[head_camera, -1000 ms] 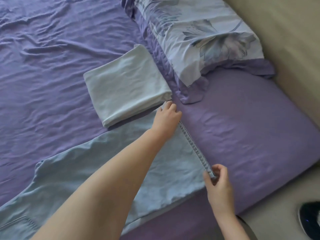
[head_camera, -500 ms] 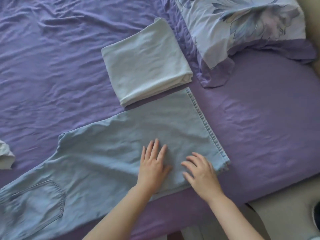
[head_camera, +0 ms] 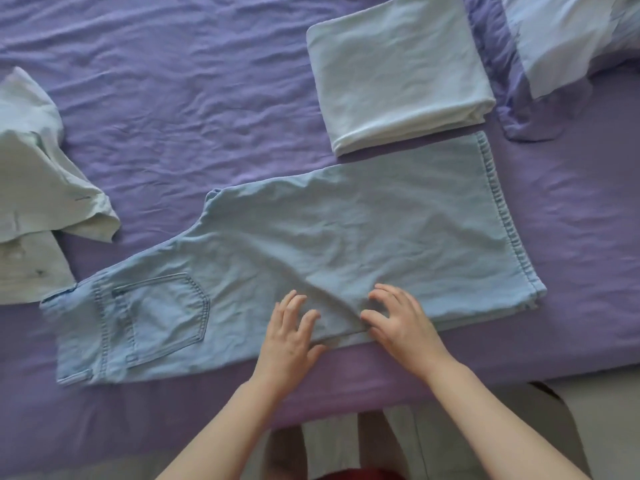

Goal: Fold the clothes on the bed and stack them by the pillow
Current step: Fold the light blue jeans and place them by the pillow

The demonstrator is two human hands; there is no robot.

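Both hands slide nearer the jeans' lower edge than half a second ago: my left hand flat, my right hand with fingers loosely bent, smoothing the creased light denim jeans on the purple sheet. I judge folding comes next. Beyond lies a folded pale cloth beside the floral pillow.

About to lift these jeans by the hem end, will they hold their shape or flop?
Probably flop: the jeans lie limp and creased under both hands. Folded leg over leg, the layers may slide apart. The denim looks thin, so likely light.
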